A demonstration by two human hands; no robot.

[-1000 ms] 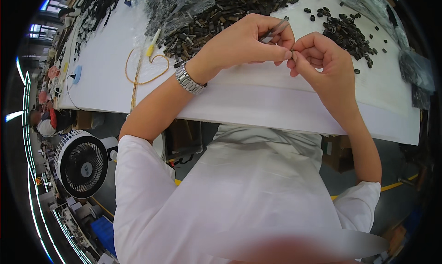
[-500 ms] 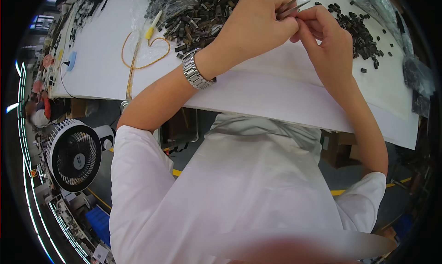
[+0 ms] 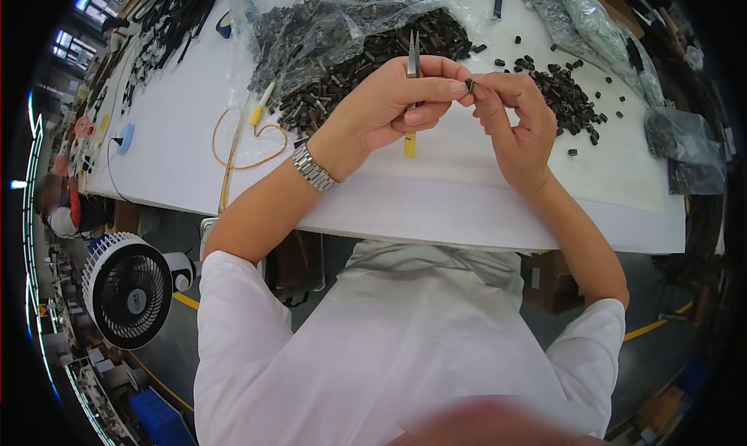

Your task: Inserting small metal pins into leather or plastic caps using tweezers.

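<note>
Between both hands, tweezers [image 3: 413, 64] tips-up, upright.

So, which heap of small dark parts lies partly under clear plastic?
The big heap behind the left hand; the smaller heap lies bare, on the right.

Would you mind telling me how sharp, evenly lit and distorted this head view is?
In the head view, light is even and bright on the white table; its near edge bows from fisheye distortion; the hands and tweezers are sharp; plastic bags show glare; a pinkish blur sits at the bottom edge.
</note>
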